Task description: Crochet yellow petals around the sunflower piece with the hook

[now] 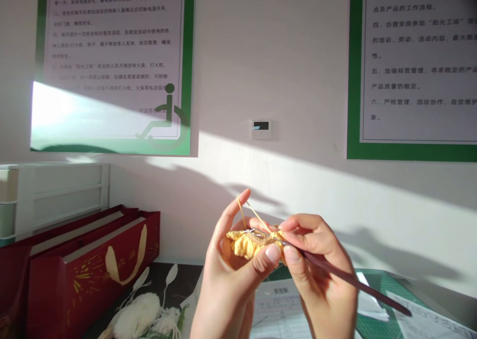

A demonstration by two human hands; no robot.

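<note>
A small ruffled piece of yellow crochet (248, 244) is pinched between the thumb and fingers of my left hand (227, 274). Yellow yarn (255, 212) loops over the raised left index finger and runs down to the work. My right hand (324, 259) grips a crochet hook (350, 278) with a dark handle that slants down to the right. The metal end of the hook lies at the top edge of the crochet. My right thumb and fingertips touch the right side of the piece.
Red gift bags (93, 264) with a cream ribbon handle stand at left before a white rack (70, 190). White crocheted pieces (137, 314) lie near them. Printed sheets (278, 304) rest on a green cutting mat (380, 279). Behind is a wall with posters (112, 45) and a small white wall panel (261, 129).
</note>
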